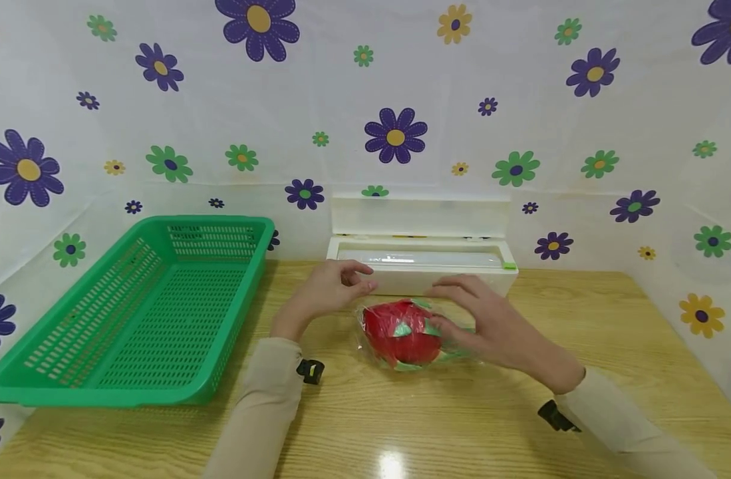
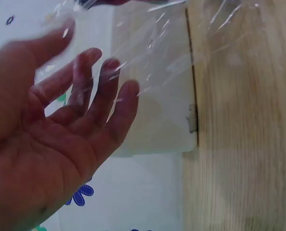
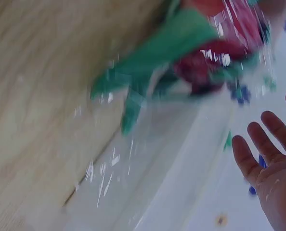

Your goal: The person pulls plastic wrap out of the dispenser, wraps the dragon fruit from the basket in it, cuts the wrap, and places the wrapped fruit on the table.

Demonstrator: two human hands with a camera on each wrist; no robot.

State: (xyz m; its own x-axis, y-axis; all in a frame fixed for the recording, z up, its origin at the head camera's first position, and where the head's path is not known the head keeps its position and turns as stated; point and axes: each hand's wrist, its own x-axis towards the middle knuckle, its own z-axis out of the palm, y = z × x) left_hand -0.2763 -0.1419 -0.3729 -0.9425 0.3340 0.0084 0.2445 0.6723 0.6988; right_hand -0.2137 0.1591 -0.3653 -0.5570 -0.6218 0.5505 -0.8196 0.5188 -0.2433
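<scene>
Head view shows a red dragon fruit (image 1: 401, 331) lying on the table (image 1: 461, 419), wrapped in cling film (image 1: 371, 336). Both hands are spread: left hand (image 1: 329, 289) hovers beside it, right hand (image 1: 491, 326) steadies the fruit against rolling, before the film dispenser (image 1: 422, 256).

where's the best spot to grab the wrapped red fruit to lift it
Probably cup the red fruit round its wide middle, coming from above with a hand at each side: it lies round and film-covered on the table, so the slick film and green tips give poor hold.
</scene>
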